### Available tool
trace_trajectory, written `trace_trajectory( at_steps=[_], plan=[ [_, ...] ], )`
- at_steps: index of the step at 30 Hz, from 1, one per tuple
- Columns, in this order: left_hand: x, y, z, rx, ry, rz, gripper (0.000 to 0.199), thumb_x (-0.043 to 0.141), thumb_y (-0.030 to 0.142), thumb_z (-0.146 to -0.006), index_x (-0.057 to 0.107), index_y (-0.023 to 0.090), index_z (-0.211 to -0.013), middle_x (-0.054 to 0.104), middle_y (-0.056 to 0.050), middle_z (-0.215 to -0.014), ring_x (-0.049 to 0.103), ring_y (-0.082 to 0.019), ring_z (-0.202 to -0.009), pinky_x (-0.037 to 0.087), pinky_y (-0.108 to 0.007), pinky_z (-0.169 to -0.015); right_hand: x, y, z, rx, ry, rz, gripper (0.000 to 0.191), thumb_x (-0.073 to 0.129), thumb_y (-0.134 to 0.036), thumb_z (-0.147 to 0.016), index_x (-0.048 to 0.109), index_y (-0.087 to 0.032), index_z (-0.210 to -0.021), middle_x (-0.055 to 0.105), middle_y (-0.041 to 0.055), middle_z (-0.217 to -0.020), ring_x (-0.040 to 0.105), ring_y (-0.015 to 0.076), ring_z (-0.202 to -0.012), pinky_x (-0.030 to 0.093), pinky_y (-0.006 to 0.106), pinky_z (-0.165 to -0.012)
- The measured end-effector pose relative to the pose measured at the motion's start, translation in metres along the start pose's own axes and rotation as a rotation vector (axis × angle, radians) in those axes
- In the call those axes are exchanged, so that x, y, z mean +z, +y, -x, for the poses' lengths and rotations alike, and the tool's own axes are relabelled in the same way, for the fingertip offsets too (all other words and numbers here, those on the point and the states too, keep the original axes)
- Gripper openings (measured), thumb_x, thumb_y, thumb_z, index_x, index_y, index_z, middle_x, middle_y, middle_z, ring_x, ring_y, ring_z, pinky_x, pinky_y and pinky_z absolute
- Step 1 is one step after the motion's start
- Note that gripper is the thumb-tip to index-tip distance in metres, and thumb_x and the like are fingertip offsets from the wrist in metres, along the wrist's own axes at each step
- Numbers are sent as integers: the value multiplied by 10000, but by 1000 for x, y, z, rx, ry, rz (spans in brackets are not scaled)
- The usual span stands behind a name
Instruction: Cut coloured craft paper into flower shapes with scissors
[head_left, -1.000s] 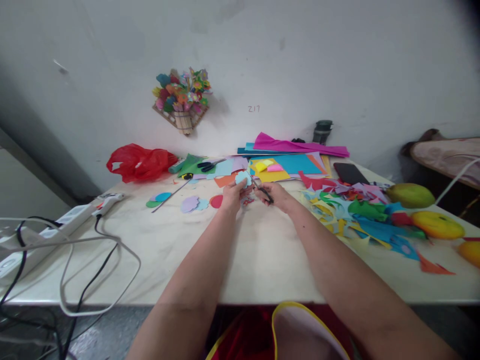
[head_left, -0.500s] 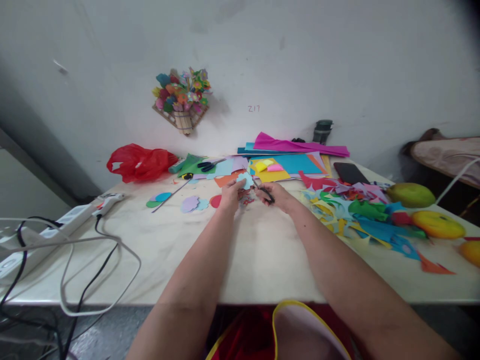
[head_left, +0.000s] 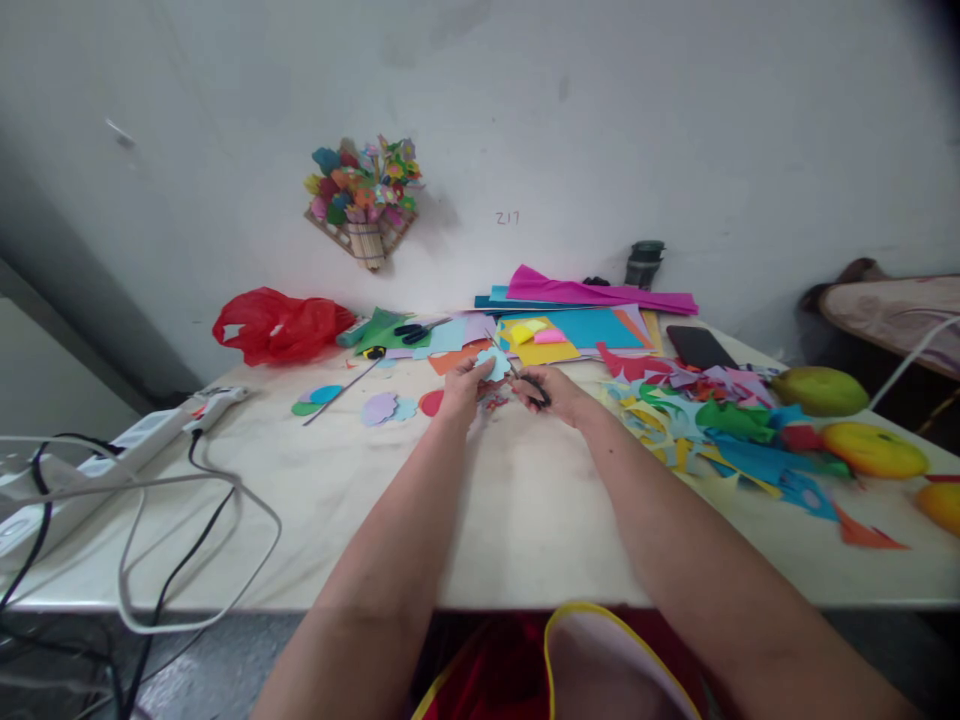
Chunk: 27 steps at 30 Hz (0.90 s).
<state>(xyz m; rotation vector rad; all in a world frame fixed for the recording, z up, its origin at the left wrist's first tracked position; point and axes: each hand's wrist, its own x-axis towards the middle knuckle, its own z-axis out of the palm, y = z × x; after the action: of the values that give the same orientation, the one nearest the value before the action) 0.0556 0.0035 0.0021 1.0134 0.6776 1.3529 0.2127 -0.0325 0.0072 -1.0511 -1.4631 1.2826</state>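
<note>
Between its thumb and fingers, my left hand (head_left: 463,388) pinches a light blue scalloped paper piece (head_left: 493,365). My right hand (head_left: 553,388) is closed round the dark handles of a pair of scissors (head_left: 538,392), whose blades point up and left beside the paper's right edge. Small reddish paper snippets (head_left: 495,402) lie on the table under the hands. To the left rest a red paper disc (head_left: 431,403) and a lilac scalloped piece (head_left: 379,408). Whether the blades touch the paper I cannot tell.
Coloured paper sheets (head_left: 592,328) and a second pair of scissors (head_left: 409,330) lie at the back. Paper scraps (head_left: 705,420), a phone (head_left: 700,347) and mangoes (head_left: 874,450) are on the right. A red plastic bag (head_left: 274,325), power strip (head_left: 135,440) and cables occupy the left.
The light blue paper has shifted slightly down and to the right in my left hand, nearer the scissors. Both hands otherwise keep almost the same place.
</note>
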Motion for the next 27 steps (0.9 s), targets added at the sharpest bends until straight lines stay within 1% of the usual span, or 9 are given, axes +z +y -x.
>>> trace_trajectory(
  at_steps=[3, 7, 10, 16, 20, 27],
  plan=[
    [-3, -3, -3, 17, 29, -11, 408, 875, 377, -459, 618, 139, -668, 641, -18, -632, 616, -130, -585, 537, -264, -596, 0, -1, 1, -5, -2, -4, 306, 760, -375, -581, 540, -180, -666, 515, -48, -484, 428, 76, -410, 296, 218, -411],
    [-4, -5, -4, 37, 71, -24, 382, 870, 360, -453, 622, 141, -645, 625, -9, -601, 581, -110, -541, 492, -231, -538, 0, -2, 2, -4, 0, -23, 313, 749, -400, -620, 545, -175, -693, 530, -37, -505, 446, 80, -428, 315, 217, -420],
    [-3, -4, -3, 37, 57, -13, 374, 871, 341, -442, 639, 134, -650, 625, -12, -598, 575, -105, -535, 479, -222, -524, 0, -3, 3, 9, -8, 13, 310, 735, -408, -650, 541, -172, -705, 549, -28, -534, 458, 78, -428, 301, 213, -413],
    [-1, -3, -2, 11, 34, 22, 351, 870, 298, -452, 627, 133, -645, 634, -16, -593, 582, -110, -525, 479, -228, -516, -1, -4, 4, 1, -15, 38, 292, 700, -409, -649, 531, -177, -701, 573, -11, -552, 483, 90, -426, 207, 210, -372],
    [-2, -4, -3, -4, 22, 23, 319, 859, 266, -479, 622, 128, -641, 634, -19, -591, 588, -110, -524, 479, -227, -514, -1, -5, 4, -19, -17, 44, 250, 685, -373, -642, 541, -177, -699, 582, -8, -549, 491, 92, -432, 208, 209, -372],
    [-1, -5, -3, -2, 4, 37, 311, 857, 252, -461, 614, 134, -614, 630, -16, -578, 572, -105, -518, 462, -220, -499, -1, -3, 3, -15, -9, 48, 235, 674, -364, -639, 547, -176, -700, 584, -11, -538, 495, 94, -424, 215, 205, -365]
  ],
)
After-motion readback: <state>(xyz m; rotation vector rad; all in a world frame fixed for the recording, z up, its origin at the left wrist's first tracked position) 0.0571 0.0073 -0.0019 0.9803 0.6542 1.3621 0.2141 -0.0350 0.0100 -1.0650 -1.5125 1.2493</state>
